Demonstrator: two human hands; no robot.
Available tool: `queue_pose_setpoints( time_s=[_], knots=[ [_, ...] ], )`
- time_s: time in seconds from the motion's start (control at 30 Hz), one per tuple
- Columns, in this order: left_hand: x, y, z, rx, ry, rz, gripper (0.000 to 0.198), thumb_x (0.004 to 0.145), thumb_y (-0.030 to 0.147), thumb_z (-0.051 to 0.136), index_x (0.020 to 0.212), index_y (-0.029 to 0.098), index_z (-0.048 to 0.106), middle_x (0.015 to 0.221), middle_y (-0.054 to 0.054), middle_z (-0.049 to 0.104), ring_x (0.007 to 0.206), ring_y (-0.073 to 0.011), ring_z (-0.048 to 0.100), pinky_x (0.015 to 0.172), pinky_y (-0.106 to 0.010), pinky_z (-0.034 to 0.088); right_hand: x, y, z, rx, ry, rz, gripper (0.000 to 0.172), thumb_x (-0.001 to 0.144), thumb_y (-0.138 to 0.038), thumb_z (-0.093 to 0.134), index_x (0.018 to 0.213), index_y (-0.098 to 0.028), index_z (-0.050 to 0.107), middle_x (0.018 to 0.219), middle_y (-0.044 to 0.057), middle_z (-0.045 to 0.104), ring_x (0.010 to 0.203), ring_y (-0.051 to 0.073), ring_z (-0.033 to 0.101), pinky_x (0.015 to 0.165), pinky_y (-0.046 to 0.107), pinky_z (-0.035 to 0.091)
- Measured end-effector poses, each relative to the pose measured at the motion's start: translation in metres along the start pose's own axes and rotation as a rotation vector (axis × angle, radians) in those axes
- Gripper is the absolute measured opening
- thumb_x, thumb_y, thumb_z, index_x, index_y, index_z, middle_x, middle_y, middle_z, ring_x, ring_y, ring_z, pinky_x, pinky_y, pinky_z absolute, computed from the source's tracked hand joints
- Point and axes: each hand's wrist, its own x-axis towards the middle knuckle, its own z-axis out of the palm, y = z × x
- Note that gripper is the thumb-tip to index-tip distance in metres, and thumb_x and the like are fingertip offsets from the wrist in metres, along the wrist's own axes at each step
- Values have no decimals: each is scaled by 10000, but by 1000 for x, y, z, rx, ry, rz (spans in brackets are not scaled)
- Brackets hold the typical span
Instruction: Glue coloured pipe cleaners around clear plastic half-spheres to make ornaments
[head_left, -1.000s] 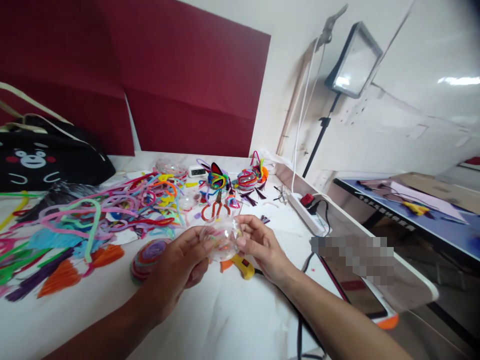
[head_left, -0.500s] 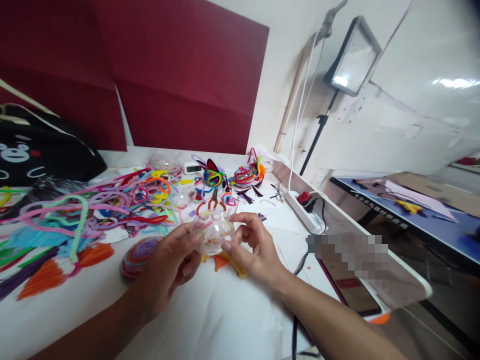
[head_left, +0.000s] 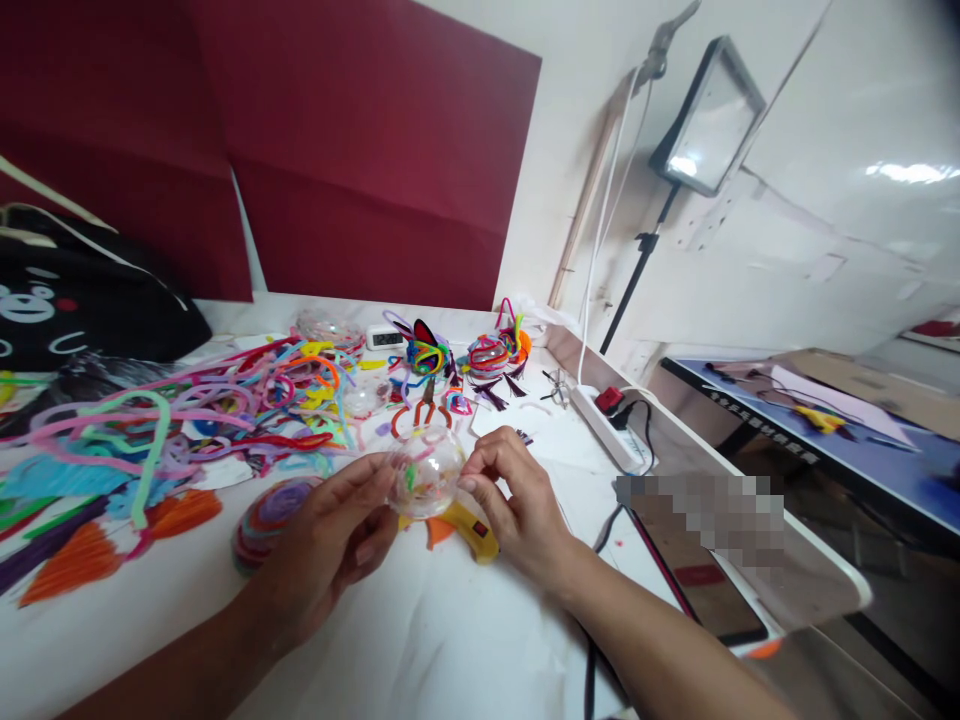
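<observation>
A clear plastic ball (head_left: 429, 468) with coloured bits showing through it is held above the white tabletop. My left hand (head_left: 337, 530) grips it from the left, thumb and fingers at its side. On the ball's right edge, the thumb and index finger of my right hand (head_left: 521, 495) pinch together. Just below the ball lies a yellow tool with a red switch (head_left: 476, 535), like a glue gun, partly hidden. Beside my left wrist sits a ball wound in coloured pipe cleaners (head_left: 262, 520). Orange-handled scissors (head_left: 426, 410) rest behind the clear ball.
Tangled pipe cleaners (head_left: 225, 400) and orange-coloured paper pieces (head_left: 82, 560) spread on the left. Decorated balls (head_left: 487, 355) stand at the back near a small digital clock (head_left: 385, 338). To the right are a power strip (head_left: 611, 430), a black cable and a dark tablet-like device (head_left: 705, 580).
My right hand's fingers have drawn closer together at the ball's edge. The ball appears turned slightly, and more of the yellow tool shows beneath it.
</observation>
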Motion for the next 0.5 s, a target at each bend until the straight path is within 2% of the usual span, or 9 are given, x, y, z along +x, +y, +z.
queue_pose_setpoints(
  time_s=[0.13, 0.33, 0.5],
  knots=[
    [0, -1, 0, -31, -24, -21, 424, 733, 541, 756, 747, 226, 473, 436, 101, 352, 390, -50, 186, 346, -148, 150, -3, 0, 0, -62, -36, -44, 103, 974, -166, 474, 888, -213, 507, 858, 28, 516, 784, 149, 506, 692, 281, 432],
    [2, -6, -2, -82, -62, -94, 404, 774, 538, 723, 752, 232, 460, 408, 109, 325, 384, -53, 151, 335, -144, 136, -5, 2, 2, -85, -13, -89, 103, 980, -165, 441, 901, -224, 472, 855, 29, 525, 779, 154, 508, 679, 283, 436],
    [2, -6, -4, -138, -50, -103, 399, 759, 531, 744, 766, 227, 485, 428, 110, 334, 395, -46, 141, 343, -141, 134, -6, -1, 4, -23, 43, -33, 121, 986, -217, 440, 875, -223, 487, 849, 36, 538, 773, 162, 533, 684, 295, 450]
  ],
)
